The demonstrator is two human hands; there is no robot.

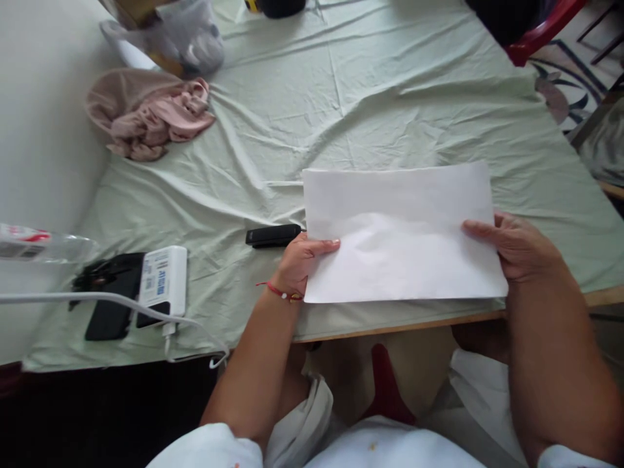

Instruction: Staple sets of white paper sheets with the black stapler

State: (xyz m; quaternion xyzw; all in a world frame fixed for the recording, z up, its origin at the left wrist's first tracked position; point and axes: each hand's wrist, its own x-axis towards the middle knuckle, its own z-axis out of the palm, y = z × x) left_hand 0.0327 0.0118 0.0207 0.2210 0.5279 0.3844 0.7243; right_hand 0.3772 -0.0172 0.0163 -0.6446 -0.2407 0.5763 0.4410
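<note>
White paper (400,260) held over the near edge of the table, right of centre — long side left to right, roughly rectangular. Plain matte white face, slightly grey toward the far side. Soft buckle left of the middle, shading around it; near edge runs almost straight, far edge a bit wavy. Looks like more than one layer along the far edge, count unclear. Left hand (296,263) pinches the left edge, thumb flat on top; right hand (524,246) pinches the right edge the same way — fingers underneath, mostly hidden. Can't tell if the paper touches the pale green tablecloth (273,156). Black stapler (273,235) lies just left of the paper, beside the left hand.
</note>
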